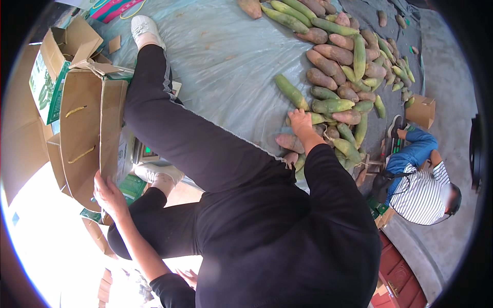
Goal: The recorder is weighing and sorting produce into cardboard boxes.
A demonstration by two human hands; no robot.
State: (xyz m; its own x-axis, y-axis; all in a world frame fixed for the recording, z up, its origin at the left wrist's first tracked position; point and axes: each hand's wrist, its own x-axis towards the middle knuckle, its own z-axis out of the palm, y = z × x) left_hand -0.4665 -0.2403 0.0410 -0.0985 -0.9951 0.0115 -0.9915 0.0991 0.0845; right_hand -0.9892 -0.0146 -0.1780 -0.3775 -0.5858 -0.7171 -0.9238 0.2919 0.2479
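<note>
Left hand [109, 195] lay flat, fingers spread, on open brown cardboard box [84, 131] at tarp's [226, 56] left edge; contents hidden. Right hand [300, 122] curled loosely over a green shoot [319, 118] in the heap [341, 66], long axis lying roughly crosswise; grasp unclear

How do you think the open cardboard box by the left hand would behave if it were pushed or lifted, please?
The cardboard box looks thin-walled with loose flaps, so it would probably flex rather than stay rigid. It seems empty at the visible opening, so likely light and apt to slide or tip. The left hand touches its lower edge.
</note>
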